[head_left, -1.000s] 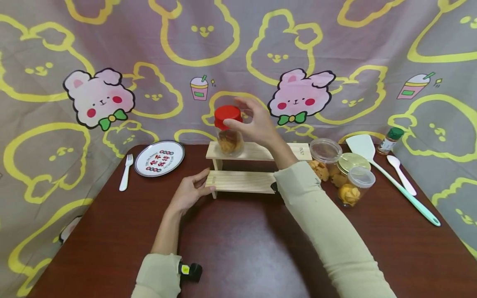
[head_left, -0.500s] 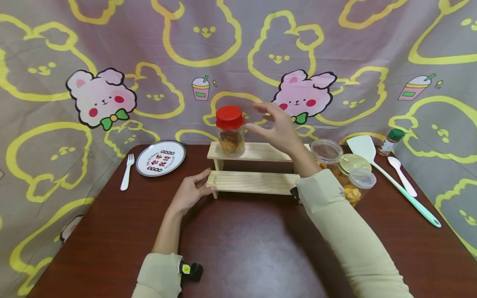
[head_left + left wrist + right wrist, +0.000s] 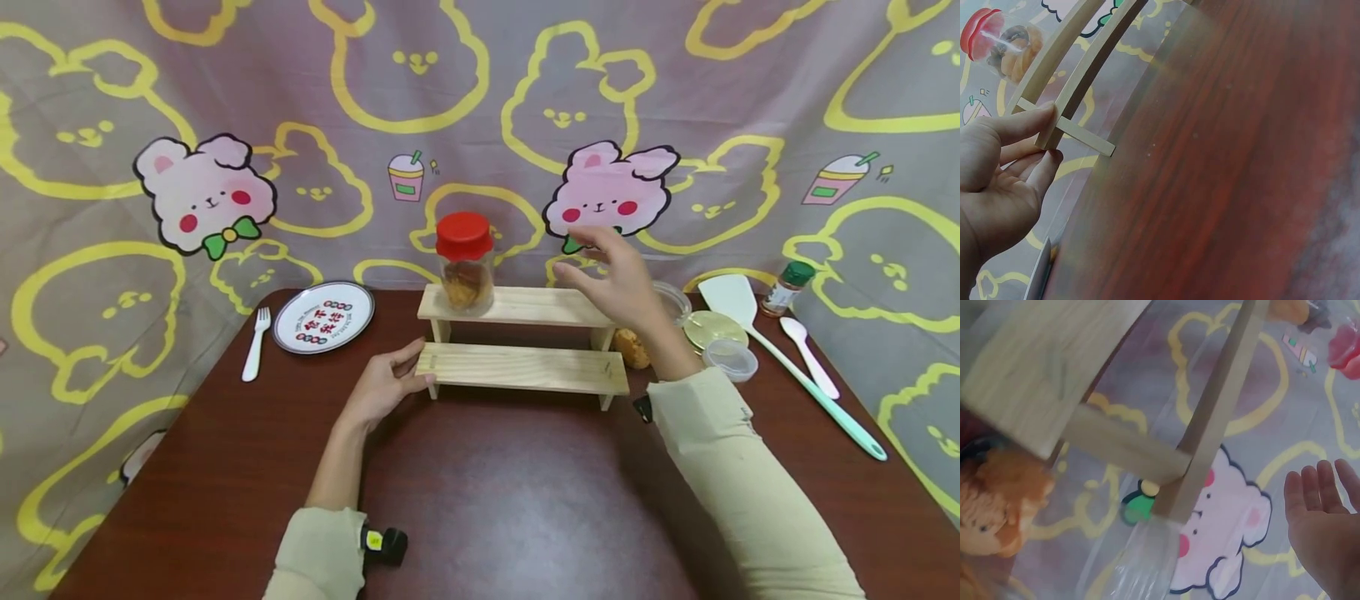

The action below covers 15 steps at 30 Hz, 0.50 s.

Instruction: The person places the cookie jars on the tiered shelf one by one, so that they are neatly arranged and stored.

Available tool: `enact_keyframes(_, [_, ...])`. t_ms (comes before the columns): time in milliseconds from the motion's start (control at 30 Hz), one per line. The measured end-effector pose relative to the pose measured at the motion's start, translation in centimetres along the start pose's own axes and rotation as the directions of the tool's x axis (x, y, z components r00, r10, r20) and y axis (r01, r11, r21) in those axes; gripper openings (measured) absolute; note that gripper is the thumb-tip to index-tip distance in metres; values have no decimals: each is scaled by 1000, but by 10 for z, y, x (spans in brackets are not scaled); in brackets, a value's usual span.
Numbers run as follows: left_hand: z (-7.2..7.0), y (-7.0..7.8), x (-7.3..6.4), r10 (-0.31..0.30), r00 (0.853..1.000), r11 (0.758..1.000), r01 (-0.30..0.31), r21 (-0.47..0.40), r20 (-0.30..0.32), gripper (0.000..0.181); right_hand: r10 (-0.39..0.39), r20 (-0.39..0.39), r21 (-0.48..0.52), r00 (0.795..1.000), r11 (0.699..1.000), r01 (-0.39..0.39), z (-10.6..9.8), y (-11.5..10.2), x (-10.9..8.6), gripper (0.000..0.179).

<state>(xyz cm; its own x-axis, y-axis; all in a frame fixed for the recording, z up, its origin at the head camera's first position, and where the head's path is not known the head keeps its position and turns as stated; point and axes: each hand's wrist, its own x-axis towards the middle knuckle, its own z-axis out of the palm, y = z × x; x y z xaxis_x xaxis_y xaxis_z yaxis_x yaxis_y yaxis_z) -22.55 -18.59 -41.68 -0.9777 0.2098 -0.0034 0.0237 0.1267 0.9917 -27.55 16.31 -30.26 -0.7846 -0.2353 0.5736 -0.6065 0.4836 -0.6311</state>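
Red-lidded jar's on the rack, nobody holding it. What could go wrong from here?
1. The left hand grips the wooden rack; a tug might topple the unheld red-lidded jar, which stands near the upper board's left end.
2. The right sleeve partly hides the gold-lidded jar in the head view, so a low pull-back might bump it.

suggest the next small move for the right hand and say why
I'd probably reach the right hand down to the gold-lidded jar: that hand is open and holds nothing, the red-lidded jar stands upright on the upper tier's left end with bare wood beside it, and the left hand grips the wooden rack, which may help keep it steady.
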Motion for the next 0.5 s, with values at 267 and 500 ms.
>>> enact_keyframes(267, [1,0,0,-2,1000,1000,2,2,3,71,64,-17,-26,998,998,-64,-17,9,-13,53])
enact_keyframes(500, [2,0,0,-6,1000,1000,6,-2,6,71,122,-13,-42,992,992,-122,-33,16,-29,55])
